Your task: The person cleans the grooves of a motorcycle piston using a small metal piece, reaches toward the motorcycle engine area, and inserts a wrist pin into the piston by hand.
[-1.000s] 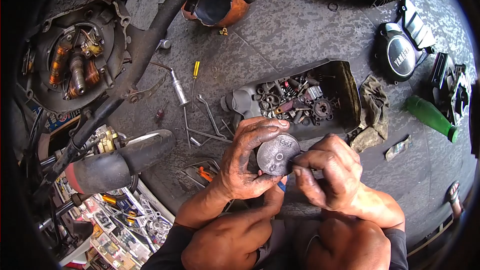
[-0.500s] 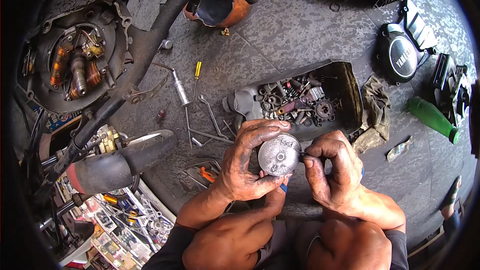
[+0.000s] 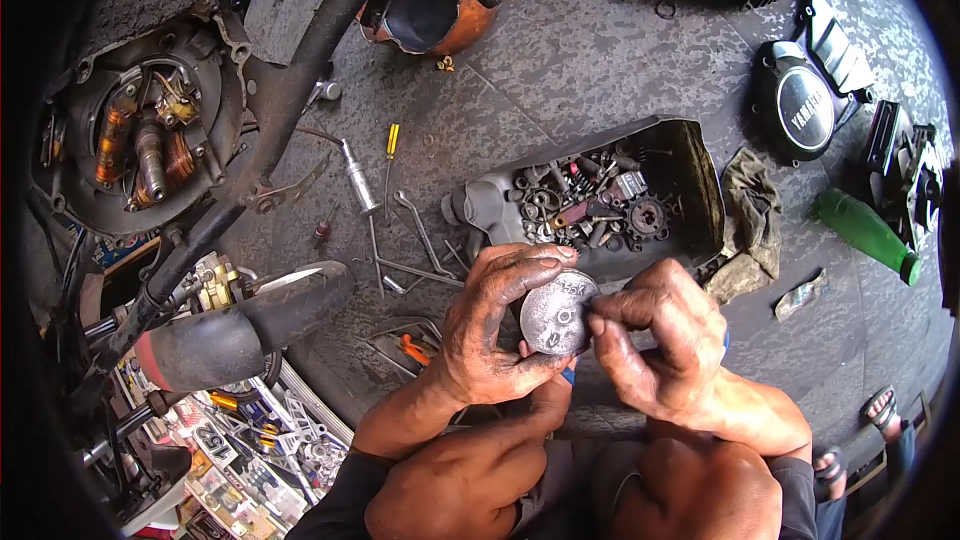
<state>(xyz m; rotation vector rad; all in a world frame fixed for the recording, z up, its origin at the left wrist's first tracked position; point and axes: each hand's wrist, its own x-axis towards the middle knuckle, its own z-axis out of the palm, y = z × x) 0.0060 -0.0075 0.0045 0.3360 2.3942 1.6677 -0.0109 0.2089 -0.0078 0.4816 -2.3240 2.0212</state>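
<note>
A round grey metal piston [image 3: 556, 318] with a marked, scuffed crown faces up in front of me. My left hand [image 3: 490, 325] is wrapped round its left side, fingers over the top and thumb below. At the piston's right edge, my right hand [image 3: 660, 330] is closed, thumb and forefinger pinched together. Whatever may be between those fingertips is too small and dark to make out. Both hands are smeared with grease. Just beyond them lies a grey open housing [image 3: 590, 150] holding many small metal parts [image 3: 585, 205].
Left stand an opened engine side [image 3: 150, 140] and a tyre [image 3: 300, 305]. Spanners [image 3: 420, 230] and a yellow-handled screwdriver [image 3: 392, 140] lie on the floor. To the right are a rag [image 3: 752, 215], a green bottle [image 3: 865, 230], a Yamaha cover [image 3: 803, 115] and another person's feet [image 3: 880, 410].
My right fingertips have shifted left onto the piston's edge, and the piston's face has tilted slightly. More of another person's feet and legs now shows at lower right.
</note>
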